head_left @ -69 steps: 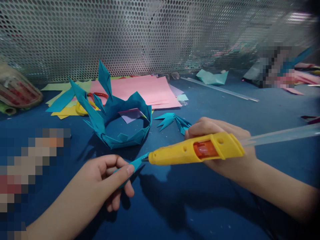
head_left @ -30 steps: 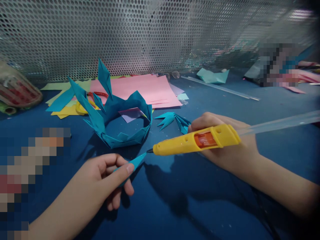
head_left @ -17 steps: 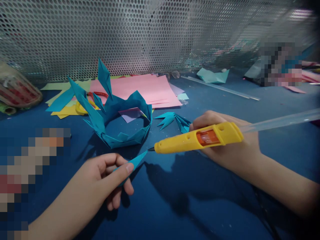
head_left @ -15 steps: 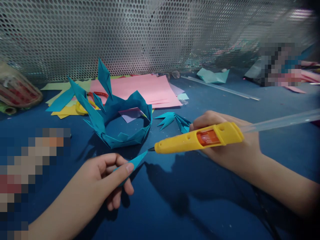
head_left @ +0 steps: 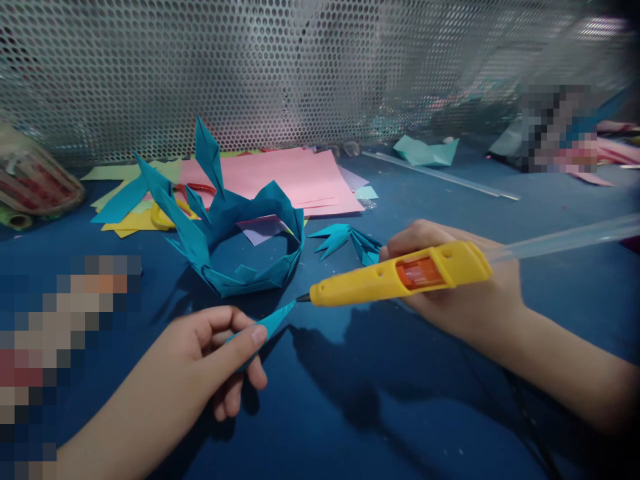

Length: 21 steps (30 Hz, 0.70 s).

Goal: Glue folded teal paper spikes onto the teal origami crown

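Note:
My left hand (head_left: 220, 360) pinches a folded piece of teal paper (head_left: 276, 321) between thumb and fingers, its pointed end facing right. In my right hand (head_left: 450, 293) is a yellow hot glue gun (head_left: 360, 285) with an orange window and a clear glue stick (head_left: 565, 240) coming out of its back. The black nozzle is at the paper's tip; whether they touch I cannot tell. A shiny streak shows on the paper near that tip. Just behind my left hand stands a teal folded-paper crown (head_left: 235, 283) with tall points. Smaller teal folded pieces (head_left: 345, 241) lie beyond the glue gun.
Pink paper sheets (head_left: 305, 175) lie behind the crown, with scissors (head_left: 173, 212) beside them. At the left is a clear jar (head_left: 37, 177). Loose glue sticks (head_left: 440, 175) and a pale green folded paper (head_left: 425, 152) lie toward the back, before a perforated metal screen (head_left: 280, 73).
The glue gun has shifted very slightly, and a shiny streak now shows near the paper's tip. My left hand has stayed in place.

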### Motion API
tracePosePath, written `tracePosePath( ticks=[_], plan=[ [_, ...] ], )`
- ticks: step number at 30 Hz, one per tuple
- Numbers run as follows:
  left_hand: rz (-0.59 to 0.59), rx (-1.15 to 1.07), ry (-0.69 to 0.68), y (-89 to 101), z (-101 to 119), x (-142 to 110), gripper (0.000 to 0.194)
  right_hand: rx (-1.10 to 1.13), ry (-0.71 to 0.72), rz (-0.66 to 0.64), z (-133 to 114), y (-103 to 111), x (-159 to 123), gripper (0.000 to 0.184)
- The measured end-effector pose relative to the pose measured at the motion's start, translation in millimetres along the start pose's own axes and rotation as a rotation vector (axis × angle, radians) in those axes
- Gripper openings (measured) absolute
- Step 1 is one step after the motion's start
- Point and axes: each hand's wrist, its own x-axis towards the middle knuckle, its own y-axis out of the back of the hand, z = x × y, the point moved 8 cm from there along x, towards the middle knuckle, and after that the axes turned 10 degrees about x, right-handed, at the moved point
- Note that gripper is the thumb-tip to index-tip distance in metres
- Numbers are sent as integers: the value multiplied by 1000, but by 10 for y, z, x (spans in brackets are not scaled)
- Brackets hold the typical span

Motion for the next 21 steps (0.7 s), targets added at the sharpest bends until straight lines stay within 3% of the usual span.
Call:
tracePosePath(
  ticks=[9, 17, 21],
  plan=[
    [-10, 10, -20, 13, -1, 13, 32, -128, -37, 56, 93, 5, -52, 14],
    [0, -8, -29, 16, 31, 9, 29, 23, -192, 9, 237, -58, -56, 24],
    [-4, -49, -44, 6, 51, 0, 27, 127, -336, -17, 315, -91, -70, 17]
  ],
)
